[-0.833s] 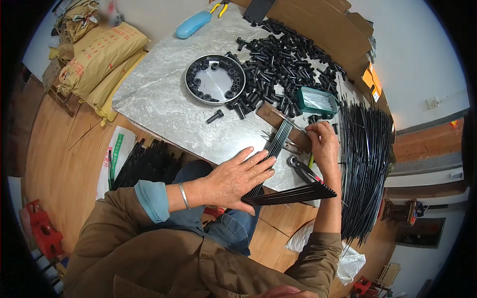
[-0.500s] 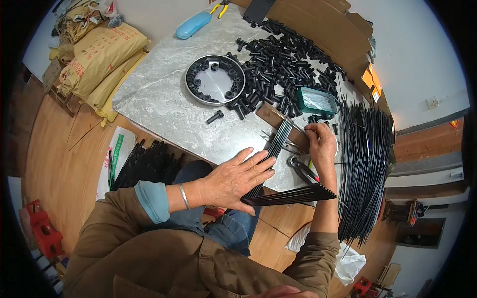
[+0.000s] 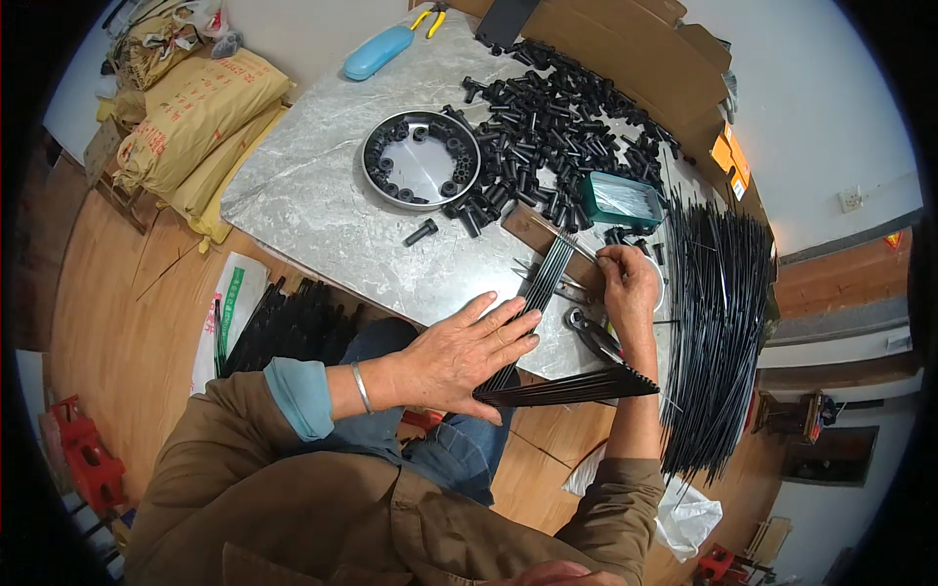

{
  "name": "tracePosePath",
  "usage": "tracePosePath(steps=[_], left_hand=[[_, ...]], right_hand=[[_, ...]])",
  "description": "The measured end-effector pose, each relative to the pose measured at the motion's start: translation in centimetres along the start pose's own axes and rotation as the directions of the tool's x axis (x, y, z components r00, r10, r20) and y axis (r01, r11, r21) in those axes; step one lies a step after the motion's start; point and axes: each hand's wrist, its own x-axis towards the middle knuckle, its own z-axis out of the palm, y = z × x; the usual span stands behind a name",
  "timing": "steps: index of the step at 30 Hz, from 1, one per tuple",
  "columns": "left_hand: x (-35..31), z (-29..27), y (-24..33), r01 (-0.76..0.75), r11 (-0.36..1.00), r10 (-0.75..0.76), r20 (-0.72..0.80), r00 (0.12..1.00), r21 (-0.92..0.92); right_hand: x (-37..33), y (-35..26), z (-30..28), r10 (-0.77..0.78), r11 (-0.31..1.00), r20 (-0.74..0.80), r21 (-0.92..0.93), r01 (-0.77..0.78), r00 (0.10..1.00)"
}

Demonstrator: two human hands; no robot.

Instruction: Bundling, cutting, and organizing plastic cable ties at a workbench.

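My left hand lies flat with fingers spread over a row of thin black rods, pressing on them. The rods run from under this palm up to a brown wooden block. A second fan of dark strips stretches from beneath the palm toward my right forearm. Beside the block my right hand is closed in a pinch on a thin rod at the row's upper end; the fingertips partly hide it. Pliers with dark jaws lie just below the right hand.
A heap of black bolts covers the far table, with a round metal dish left of it. A green box holds pale sticks. Long black rods lie at the right edge. A blue case sits at the far left.
My right hand has shifted very slightly at the rod's end. The left hand stays in place on the rods.
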Motion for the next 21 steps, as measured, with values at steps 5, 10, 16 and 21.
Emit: tracePosePath(steps=[5,10,16,21], left_hand=[[0.1,-0.2,0.1,-0.002,1.0,0.002,0.023,1.0,0.02],[0.0,-0.1,0.0,0.002,1.0,-0.002,0.015,1.0,0.009],[0.1,-0.2,0.1,-0.005,1.0,0.005,0.009,1.0,0.001],[-0.1,-0.1,0.1,0.005,1.0,-0.005,0.001,1.0,-0.012]], right_hand=[[0.2,-0.6,0.0,-0.007,0.999,0.004,0.049,0.007,1.0],[1.1,-1.2,-0.3,0.051,0.999,0.097,0.002,-0.052,0.994],[2.2,-1.7,-0.8,0.012,1.0,0.212,-0.016,-0.008,0.977],[2.9,-2.5,-1.0,0.122,0.992,0.307,-0.027,-0.12,0.944]])
